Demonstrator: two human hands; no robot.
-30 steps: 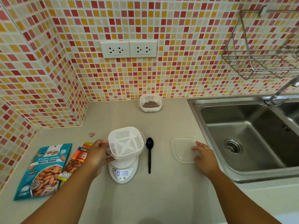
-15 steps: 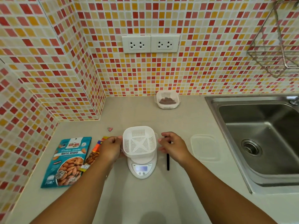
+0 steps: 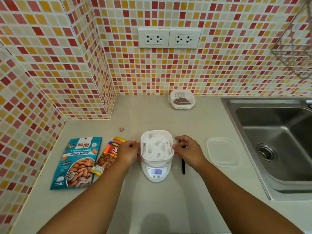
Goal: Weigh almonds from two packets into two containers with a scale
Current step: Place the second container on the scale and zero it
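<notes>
Two hands meet at the white slotted container (image 3: 157, 146) that sits on the small scale (image 3: 156, 171) in the middle of the counter (image 3: 152, 208): the left hand (image 3: 129, 152) grips its left rim with curled fingers, and the right hand (image 3: 186, 150) pinches the right rim, thumb and fingertips against the edge. No almonds show in this container, its open top faces up, and the scale's lit display faces the person (the digits are too small to read). Left of the scale lie both almond packets flat on the counter, long axes running roughly away from the person: the blue packet (image 3: 78, 163) farthest left with its top toward the wall, and the orange packet (image 3: 108, 157) just beside it, tilted with its top leaning right, partly hidden under the left wrist. A black spoon (image 3: 183, 167) lies right of the scale, handle toward the person, its bowl end hidden behind the right hand. Farther right a clear lid (image 3: 222, 152) rests flat near the sink (image 3: 276, 146). A second container (image 3: 182, 99) holding brown almonds stands at the back by the tiled wall (image 3: 219, 65), and a small pink clip (image 3: 121, 129) lies behind the packets.
</notes>
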